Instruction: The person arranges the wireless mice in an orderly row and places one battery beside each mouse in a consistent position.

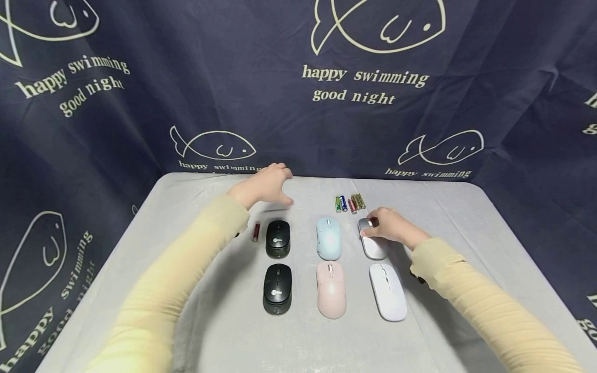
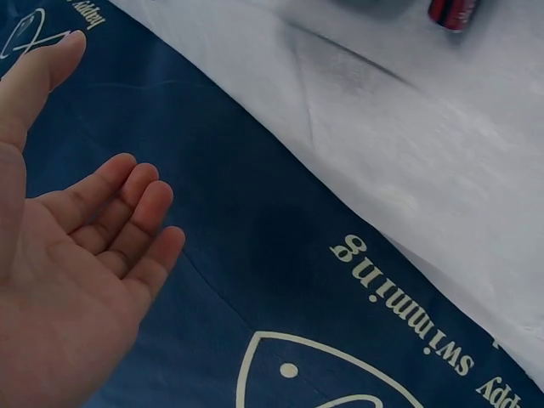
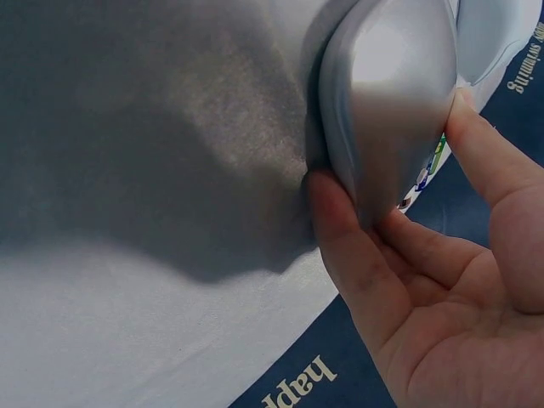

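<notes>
My right hand (image 1: 394,226) grips the far end of a silver-grey computer mouse (image 1: 374,249), thumb on one side and fingers on the other. In the right wrist view that mouse (image 3: 399,51) shows its smooth rounded shell between thumb and fingertips; its near end appears to rest on the table. My left hand (image 1: 266,186) hovers over the back of the table, beyond the upper black mouse (image 1: 278,235). Its palm (image 2: 68,289) holds nothing, with thumb spread and fingers slightly bent. A dark red battery (image 1: 256,232) lies left of that black mouse.
A light blue mouse (image 1: 328,238) stands in the back row. Nearer are a second black mouse (image 1: 278,282), a pink mouse (image 1: 331,290) and a white mouse (image 1: 388,292). Several batteries (image 1: 352,206) lie behind them. Dark blue cloth (image 1: 280,103) hangs behind the grey-white table (image 1: 326,347).
</notes>
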The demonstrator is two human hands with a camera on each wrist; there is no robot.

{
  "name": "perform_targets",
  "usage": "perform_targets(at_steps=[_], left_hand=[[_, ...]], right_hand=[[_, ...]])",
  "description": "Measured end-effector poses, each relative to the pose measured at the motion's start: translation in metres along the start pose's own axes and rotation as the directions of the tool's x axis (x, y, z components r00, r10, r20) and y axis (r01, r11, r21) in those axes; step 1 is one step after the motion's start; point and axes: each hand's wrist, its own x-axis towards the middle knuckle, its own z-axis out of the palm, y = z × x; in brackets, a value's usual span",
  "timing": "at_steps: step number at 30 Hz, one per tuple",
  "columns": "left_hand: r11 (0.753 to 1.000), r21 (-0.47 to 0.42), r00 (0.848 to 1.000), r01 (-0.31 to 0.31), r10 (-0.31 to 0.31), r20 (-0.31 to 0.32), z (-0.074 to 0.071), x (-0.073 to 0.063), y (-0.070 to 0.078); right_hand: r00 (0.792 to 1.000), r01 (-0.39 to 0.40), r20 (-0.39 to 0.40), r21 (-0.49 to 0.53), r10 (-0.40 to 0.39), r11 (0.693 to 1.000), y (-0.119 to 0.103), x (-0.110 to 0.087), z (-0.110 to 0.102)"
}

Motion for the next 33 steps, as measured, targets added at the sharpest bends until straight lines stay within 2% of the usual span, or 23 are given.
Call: perform_targets(at_steps=[6,13,21,29,33], left_hand=[[1.000,0.014,1.000,0.013,-0.013,0.007,-0.002,0.011,0.009],[0.999,0.032,0.999,0.000,0.001,-0.040,-0.001,0.024,0.017],[0.999,0.036,0.999,0.031,-0.030,-0.028,0.007,0.042,0.024],[0.999,0.005,0.999,0.040,-0.040,-0.007,0.016,0.056,0.041],[0.999,0.021,0.999,0.048,-0.048,0.007,0.023,0.063,0.048]], right_hand=[[1.000,0.000,0.000,0.004,0.000,1.000,-0.001,0.000,-0.001],[1.000,-0.017,0.005,0.011,0.017,1.000,-0.001,0.000,-0.002],[1.000,-0.019,0.011,0.003,0.019,1.000,0.000,0.000,-0.002],[1.000,-0.017,0.013,0.009,0.016,1.000,-0.001,0.001,-0.001],[1.000,-0.023,0.019,0.014,0.023,1.000,0.000,0.000,-0.002]])
